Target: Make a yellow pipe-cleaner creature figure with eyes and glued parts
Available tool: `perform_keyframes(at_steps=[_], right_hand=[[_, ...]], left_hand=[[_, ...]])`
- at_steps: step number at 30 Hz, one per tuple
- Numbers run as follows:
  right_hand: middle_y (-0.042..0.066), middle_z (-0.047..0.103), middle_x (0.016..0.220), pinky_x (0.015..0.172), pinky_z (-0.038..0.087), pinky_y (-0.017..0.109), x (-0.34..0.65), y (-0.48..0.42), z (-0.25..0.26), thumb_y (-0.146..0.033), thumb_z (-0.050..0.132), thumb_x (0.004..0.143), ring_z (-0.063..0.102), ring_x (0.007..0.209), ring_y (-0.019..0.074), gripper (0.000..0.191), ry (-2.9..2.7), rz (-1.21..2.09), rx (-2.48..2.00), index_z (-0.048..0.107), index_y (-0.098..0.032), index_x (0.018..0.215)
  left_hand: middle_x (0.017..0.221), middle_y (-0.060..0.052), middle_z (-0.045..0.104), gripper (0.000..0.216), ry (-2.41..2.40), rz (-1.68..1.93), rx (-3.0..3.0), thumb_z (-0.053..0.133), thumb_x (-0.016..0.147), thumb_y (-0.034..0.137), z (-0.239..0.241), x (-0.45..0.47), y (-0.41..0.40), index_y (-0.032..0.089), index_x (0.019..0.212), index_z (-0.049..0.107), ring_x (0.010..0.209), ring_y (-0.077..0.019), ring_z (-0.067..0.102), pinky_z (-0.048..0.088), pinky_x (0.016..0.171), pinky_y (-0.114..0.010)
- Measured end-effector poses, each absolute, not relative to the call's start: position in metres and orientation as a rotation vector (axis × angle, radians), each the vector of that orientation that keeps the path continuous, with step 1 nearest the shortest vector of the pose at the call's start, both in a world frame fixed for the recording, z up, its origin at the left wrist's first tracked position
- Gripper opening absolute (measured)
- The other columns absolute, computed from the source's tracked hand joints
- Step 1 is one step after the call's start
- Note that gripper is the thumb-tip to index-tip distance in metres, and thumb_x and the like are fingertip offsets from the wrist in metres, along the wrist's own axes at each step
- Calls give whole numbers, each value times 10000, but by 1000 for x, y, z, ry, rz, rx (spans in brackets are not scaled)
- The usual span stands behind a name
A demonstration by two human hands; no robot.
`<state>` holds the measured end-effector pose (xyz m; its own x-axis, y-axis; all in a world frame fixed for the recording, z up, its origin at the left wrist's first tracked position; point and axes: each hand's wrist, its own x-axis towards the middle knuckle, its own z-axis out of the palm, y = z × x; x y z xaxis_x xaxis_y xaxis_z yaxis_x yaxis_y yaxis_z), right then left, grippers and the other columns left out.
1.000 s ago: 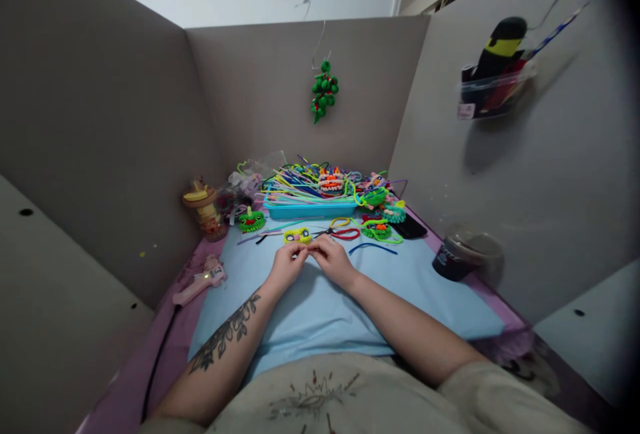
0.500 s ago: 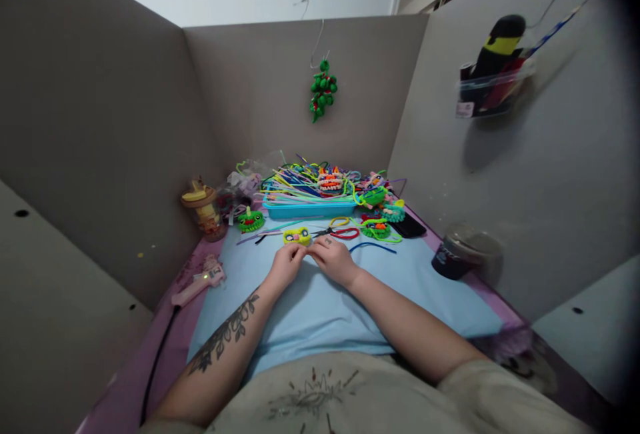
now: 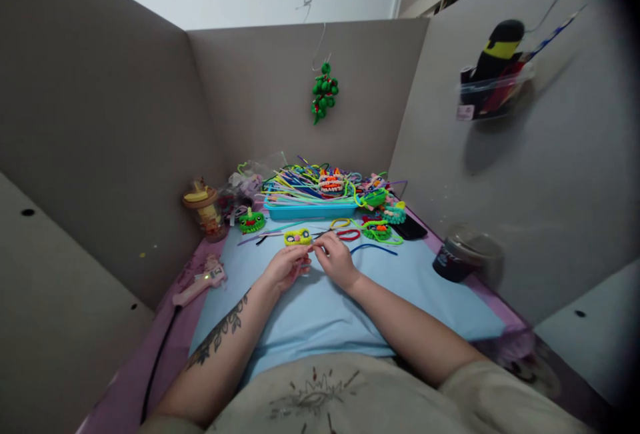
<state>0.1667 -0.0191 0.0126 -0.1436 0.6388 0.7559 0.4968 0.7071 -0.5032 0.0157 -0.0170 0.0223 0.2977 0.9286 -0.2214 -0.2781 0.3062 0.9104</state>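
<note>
left hand (image 3: 287, 269) loosely curled, grip unclear; right hand (image 3: 336, 262) pinched, any held item too small to tell. probably fine fingertip shaping, near fuzzy yellow oblong face (image 3: 298, 237); next calls for steady pinch.

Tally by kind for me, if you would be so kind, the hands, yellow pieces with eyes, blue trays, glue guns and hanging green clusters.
Hands (left hand, right hand): 2
Yellow piece with eyes: 1
Blue tray: 1
Glue gun: 1
Hanging green cluster: 1
Total: 6
</note>
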Motion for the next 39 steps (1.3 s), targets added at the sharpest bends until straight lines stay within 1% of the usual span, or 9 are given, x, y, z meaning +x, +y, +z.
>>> perform_keyframes(at_steps=[6, 13, 18, 21, 23, 26, 29, 35, 39], right_hand=[[15, 542, 717, 642, 409, 255, 159, -20, 18, -209, 522, 788, 510, 696, 143, 120, -1576, 484, -919, 580, -178, 688], [-19, 529, 647, 580, 385, 227, 158, -15, 15, -292, 587, 741, 473, 595, 109, 141, -1400, 960, -848, 573, -159, 697], [-9, 528, 669, 593, 382, 230, 158, -21, 19, -281, 579, 750, 476, 622, 114, 136, -1440, 902, -846, 578, -162, 686], [3, 536, 691, 596, 378, 232, 159, -22, 20, -282, 578, 749, 478, 641, 120, 137, -1475, 802, -876, 593, -165, 679], [2, 531, 675, 581, 372, 230, 159, -21, 19, -289, 593, 731, 469, 629, 118, 138, -1465, 825, -876, 598, -165, 669], [-24, 487, 568, 487, 322, 214, 157, -18, 16, -314, 631, 679, 403, 521, 92, 163, -1373, 1038, -859, 588, -161, 641], [-56, 427, 474, 404, 215, 203, 154, -16, 14, -329, 660, 636, 297, 422, 60, 194, -1227, 1247, -859, 572, -157, 619], [-51, 481, 493, 398, 183, 200, 155, -15, 14, -298, 684, 606, 295, 407, 43, 178, -1154, 1310, -799, 591, -149, 638], [-86, 378, 416, 374, 114, 199, 159, -13, 15, -283, 707, 579, 225, 358, 27, 197, -1077, 1593, -746, 570, -150, 623]], left_hand=[[484, 40, 505, 301, 788, 972, 886, 797, 527, 300, 19, 19, -20, 126, 611, 566, 480, -73, 510, 399, 518, -197], [571, 39, 535, 281, 713, 1114, 973, 768, 587, 312, 24, 19, -20, 129, 691, 582, 495, -52, 501, 391, 528, -185], [645, 34, 558, 310, 668, 1102, 1007, 732, 632, 357, 26, 18, -23, 157, 754, 530, 518, -79, 553, 411, 507, -199], [636, 39, 544, 312, 664, 1099, 1054, 741, 629, 311, 23, 17, -22, 162, 780, 513, 506, -72, 539, 397, 482, -185], [644, 40, 533, 302, 704, 1124, 1138, 736, 634, 306, 21, 17, -22, 157, 780, 518, 505, -60, 516, 389, 474, -175], [708, 30, 541, 304, 796, 1184, 1306, 714, 650, 340, 22, 18, -22, 156, 809, 531, 535, -61, 508, 397, 475, -177], [662, 34, 534, 283, 874, 1243, 1461, 659, 701, 373, 23, 20, -23, 160, 833, 528, 550, -76, 506, 407, 510, -193], [633, 34, 530, 241, 865, 1175, 1583, 597, 756, 356, 17, 22, -19, 164, 855, 491, 558, -80, 493, 378, 524, -188], [658, 25, 533, 201, 966, 1224, 1789, 579, 771, 353, 13, 16, -16, 166, 793, 509, 586, -88, 499, 371, 523, -187]])
